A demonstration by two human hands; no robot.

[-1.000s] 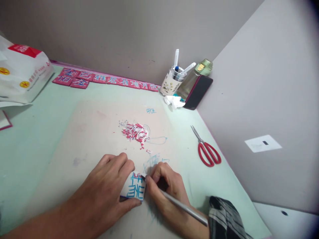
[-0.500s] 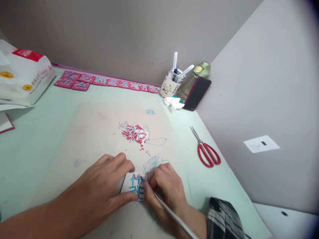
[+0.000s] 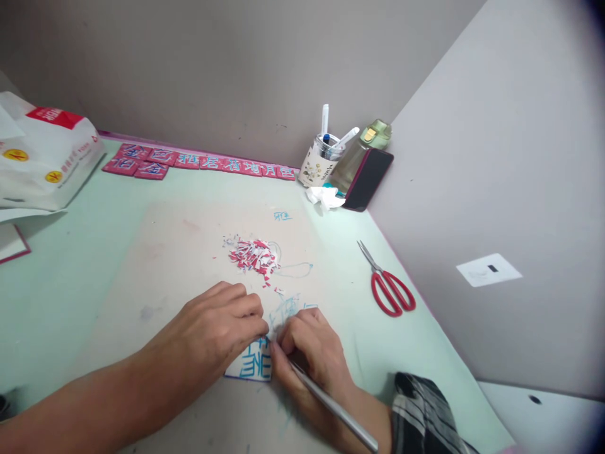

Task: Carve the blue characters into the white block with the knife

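A small white card [image 3: 255, 369] with blue painted characters lies on the beige board, its lower edge outlined in dark blue. My left hand [image 3: 220, 325] covers the card's upper part. Its fingers are pinched together at the top right corner, close to my right fingertips; whatever they pinch is hidden. My right hand [image 3: 314, 350] grips a slim silver craft knife [image 3: 333, 407], whose handle slopes back toward the lower right. The blade is hidden by the fingers at the card's right edge.
Red and white paper shavings [image 3: 255, 255] are heaped beyond my hands. Red-handled scissors [image 3: 392, 290] lie on the right. Along the wall stand a jar of pens [image 3: 316, 164], a bottle and a phone [image 3: 370, 180]. Red character tiles [image 3: 212, 162] line the back; a white bag [image 3: 47, 151] sits left.
My left thumb has left the card's lower edge, and the fingers have moved right and closed together by the knife hand. The card has turned slightly. My right hand keeps its grip.
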